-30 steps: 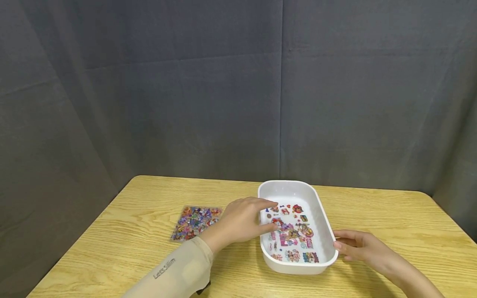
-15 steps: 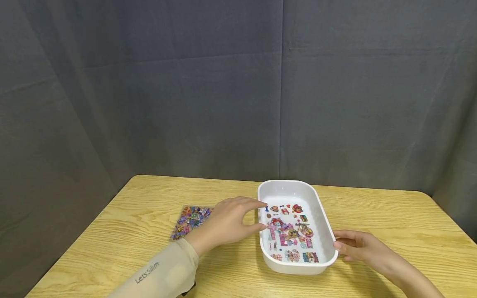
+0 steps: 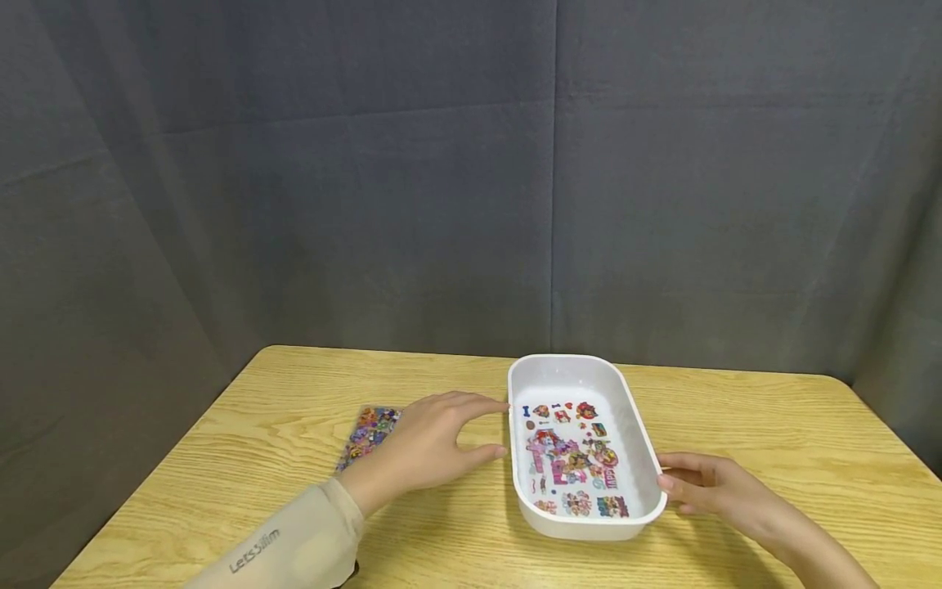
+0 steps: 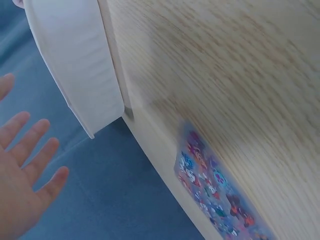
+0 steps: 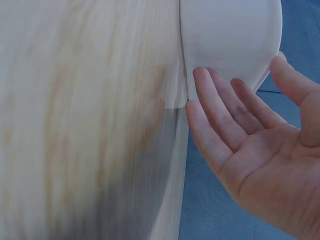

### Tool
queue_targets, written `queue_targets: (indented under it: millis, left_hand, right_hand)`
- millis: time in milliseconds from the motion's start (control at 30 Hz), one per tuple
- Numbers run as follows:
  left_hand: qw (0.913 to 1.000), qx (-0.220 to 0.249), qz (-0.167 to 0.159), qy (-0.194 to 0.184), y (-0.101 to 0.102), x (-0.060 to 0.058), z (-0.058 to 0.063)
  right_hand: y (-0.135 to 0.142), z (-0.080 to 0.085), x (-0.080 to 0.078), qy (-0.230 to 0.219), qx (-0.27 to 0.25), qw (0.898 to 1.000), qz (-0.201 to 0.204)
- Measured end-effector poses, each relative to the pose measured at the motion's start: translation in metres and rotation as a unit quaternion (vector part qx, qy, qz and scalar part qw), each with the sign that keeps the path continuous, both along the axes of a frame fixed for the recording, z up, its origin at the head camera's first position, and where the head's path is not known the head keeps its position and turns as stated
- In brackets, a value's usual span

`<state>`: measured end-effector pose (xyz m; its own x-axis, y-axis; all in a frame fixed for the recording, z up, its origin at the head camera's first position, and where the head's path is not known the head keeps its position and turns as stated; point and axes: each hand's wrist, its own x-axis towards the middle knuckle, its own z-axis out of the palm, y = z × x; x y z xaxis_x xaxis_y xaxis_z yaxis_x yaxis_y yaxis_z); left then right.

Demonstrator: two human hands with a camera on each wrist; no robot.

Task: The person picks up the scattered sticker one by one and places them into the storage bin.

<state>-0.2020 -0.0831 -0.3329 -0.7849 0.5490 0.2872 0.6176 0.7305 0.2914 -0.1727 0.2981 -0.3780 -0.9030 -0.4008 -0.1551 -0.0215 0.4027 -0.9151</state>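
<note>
Left hand (image 3: 423, 446) released, fingers and thumb spread loosely; we see the fingertips just beside the left wall of a white tub (image 3: 589, 532), a slim gap showing in the left wrist view. The tub sits between the hands. Right hand (image 3: 702, 487) unclenched, fingers extended against the tub's outer wall, thumb touching the rim.

Ahead of the left fingertips, past the rim, we note a printed sheet (image 3: 574, 462) flat on the tub floor, its cartoon figures face up. Under and behind the left hand lies a colourful square (image 3: 371, 425), partly covered by hand and wrist. A pale sleeve (image 3: 280, 536) trails back from that wrist.

Obstacles: the raised tub wall stands between left fingers and sheet. Beyond both hands, the far table edge meets a dark curtain (image 3: 412, 204). Open room: wood table (image 3: 795, 425) stretching right of the right hand; the tub's mouth opens upward.
</note>
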Motion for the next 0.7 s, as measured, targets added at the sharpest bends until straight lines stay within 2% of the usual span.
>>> queue_targets:
  millis: [533, 700]
  left_hand:
    - [0.9992, -0.006, 0.023, 0.032, -0.031, 0.004, 0.001]
    - [0.9991, -0.003, 0.034, 0.026, -0.041, 0.005, 0.000]
  right_hand:
    - [0.001, 0.000, 0.000, 0.006, -0.005, 1.000, 0.011]
    - [0.001, -0.001, 0.000, 0.006, -0.006, 1.000, 0.012]
